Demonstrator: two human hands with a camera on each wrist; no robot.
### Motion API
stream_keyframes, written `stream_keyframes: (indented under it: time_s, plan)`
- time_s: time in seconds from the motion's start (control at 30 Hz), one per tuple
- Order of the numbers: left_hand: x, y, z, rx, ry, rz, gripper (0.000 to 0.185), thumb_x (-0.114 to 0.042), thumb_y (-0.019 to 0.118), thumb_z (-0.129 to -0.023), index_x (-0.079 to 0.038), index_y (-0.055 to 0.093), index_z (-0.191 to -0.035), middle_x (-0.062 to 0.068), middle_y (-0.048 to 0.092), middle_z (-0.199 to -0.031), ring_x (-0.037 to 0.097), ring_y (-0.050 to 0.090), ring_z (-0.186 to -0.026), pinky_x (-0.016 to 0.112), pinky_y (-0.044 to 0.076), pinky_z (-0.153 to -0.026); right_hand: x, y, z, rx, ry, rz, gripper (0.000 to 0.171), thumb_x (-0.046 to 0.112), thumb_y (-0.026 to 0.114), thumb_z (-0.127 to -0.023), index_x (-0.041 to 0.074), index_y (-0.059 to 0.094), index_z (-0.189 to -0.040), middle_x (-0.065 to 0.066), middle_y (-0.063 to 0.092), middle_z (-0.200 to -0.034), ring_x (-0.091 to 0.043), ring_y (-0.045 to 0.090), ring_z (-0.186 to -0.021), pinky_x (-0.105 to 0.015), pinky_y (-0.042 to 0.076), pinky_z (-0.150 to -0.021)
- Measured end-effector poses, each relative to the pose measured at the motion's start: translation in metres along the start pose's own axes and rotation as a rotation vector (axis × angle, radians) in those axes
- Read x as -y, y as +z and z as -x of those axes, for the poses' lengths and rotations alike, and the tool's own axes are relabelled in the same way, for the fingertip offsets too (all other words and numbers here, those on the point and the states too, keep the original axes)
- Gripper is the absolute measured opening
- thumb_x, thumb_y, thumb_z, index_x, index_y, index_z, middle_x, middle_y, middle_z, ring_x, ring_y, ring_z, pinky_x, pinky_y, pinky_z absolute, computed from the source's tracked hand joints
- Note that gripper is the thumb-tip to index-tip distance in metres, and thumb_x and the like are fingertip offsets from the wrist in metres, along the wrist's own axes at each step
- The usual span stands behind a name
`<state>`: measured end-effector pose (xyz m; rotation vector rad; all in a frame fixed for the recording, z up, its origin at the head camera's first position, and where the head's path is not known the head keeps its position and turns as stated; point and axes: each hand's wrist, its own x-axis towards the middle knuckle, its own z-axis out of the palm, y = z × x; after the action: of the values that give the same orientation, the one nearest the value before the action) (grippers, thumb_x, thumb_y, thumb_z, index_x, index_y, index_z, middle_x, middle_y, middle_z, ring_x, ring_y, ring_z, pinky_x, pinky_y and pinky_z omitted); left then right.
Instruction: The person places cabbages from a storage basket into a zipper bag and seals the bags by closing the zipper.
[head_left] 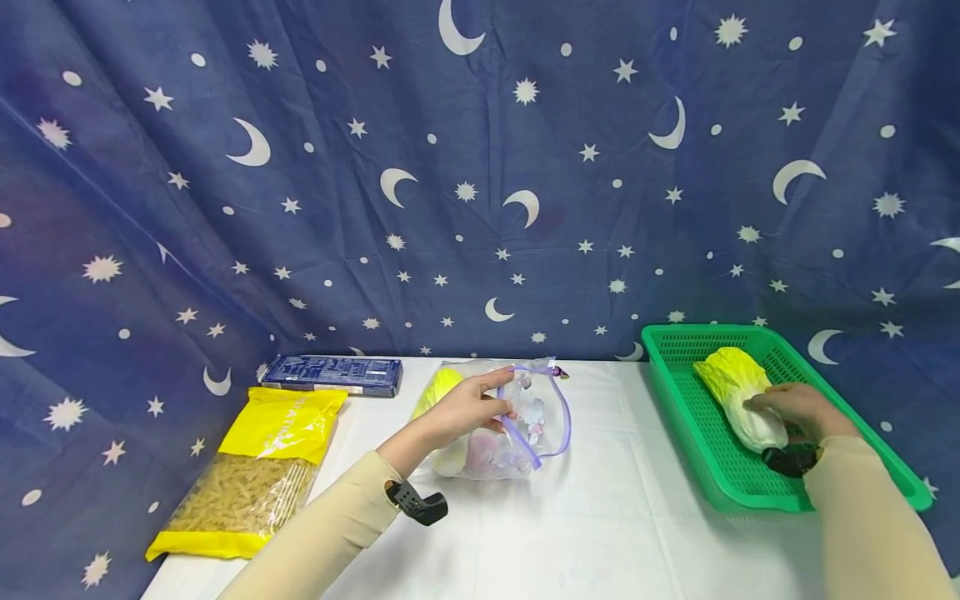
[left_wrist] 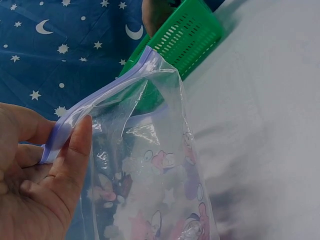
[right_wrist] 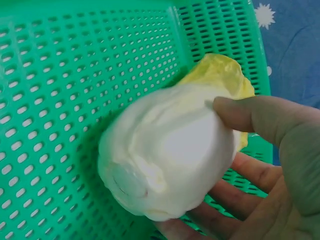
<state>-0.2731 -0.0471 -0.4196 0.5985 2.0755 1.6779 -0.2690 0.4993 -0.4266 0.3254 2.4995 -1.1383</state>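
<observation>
At the frame's centre, the left hand (head_left: pixel 468 408) is pinching the edge of a clear bag (head_left: pixel 551 414), something yellow (head_left: pixel 441 386) showing through its left part. At right, inside a green basket (head_left: pixel 690 429), the right hand (head_left: pixel 808 410) is gripping a yellow-and-white cabbage (head_left: pixel 733 392), thumb resting on its white part. A pasta packet (head_left: pixel 247 483) is lying at lower left.

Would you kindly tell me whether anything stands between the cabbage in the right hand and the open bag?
Yes: one side wall of the green basket stands between the cabbage and the bag. Beyond that wall, only white tabletop shows before the bag.
</observation>
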Motion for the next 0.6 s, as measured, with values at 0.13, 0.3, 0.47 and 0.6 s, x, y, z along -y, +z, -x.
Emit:
stream_keyframes:
  time_s: [0.13,0.3,0.47,0.6]
  plan:
    - [0.001,0.000,0.000,-0.005,-0.001,0.008,0.065,-0.001,0.061,-0.097,0.001,0.036,-0.157,0.013,0.036,-0.162,0.023,0.067,-0.094,0.032,0.062,-0.080,0.006,0.001,0.001,0.061,-0.008,-0.029,0.094,0.046,0.060,-0.101,-0.017,0.014,-0.153,-0.042,0.020,-0.152,-0.058,0.043,-0.125,-0.048,0.058,-0.085]
    - [0.000,0.000,0.000,-0.002,-0.004,0.000,0.064,-0.002,0.061,-0.097,0.001,0.036,-0.157,0.011,0.033,-0.164,0.018,0.067,-0.090,0.032,0.062,-0.080,0.009,0.004,0.001,0.158,0.013,-0.043,0.099,0.044,0.064,-0.100,-0.009,0.004,-0.158,-0.042,0.014,-0.154,-0.058,0.038,-0.130,-0.049,0.056,-0.088]
    - [-0.001,-0.001,0.001,0.000,-0.004,-0.007,0.065,-0.004,0.062,-0.097,0.001,0.036,-0.157,0.009,0.029,-0.166,0.017,0.066,-0.091,0.031,0.062,-0.081,0.009,0.009,-0.001,0.239,0.036,-0.063,0.099,0.040,0.065,-0.100,-0.004,0.001,-0.160,-0.045,0.010,-0.153,-0.061,0.033,-0.132,-0.052,0.052,-0.092]
    - [-0.002,-0.001,0.001,0.002,-0.004,-0.007,0.065,-0.003,0.061,-0.097,0.002,0.036,-0.157,0.009,0.029,-0.166,0.017,0.066,-0.091,0.031,0.061,-0.081,0.007,0.012,-0.001,0.251,0.048,-0.077,0.099,0.040,0.066,-0.099,-0.003,0.000,-0.161,-0.045,0.007,-0.154,-0.061,0.030,-0.134,-0.055,0.051,-0.095]
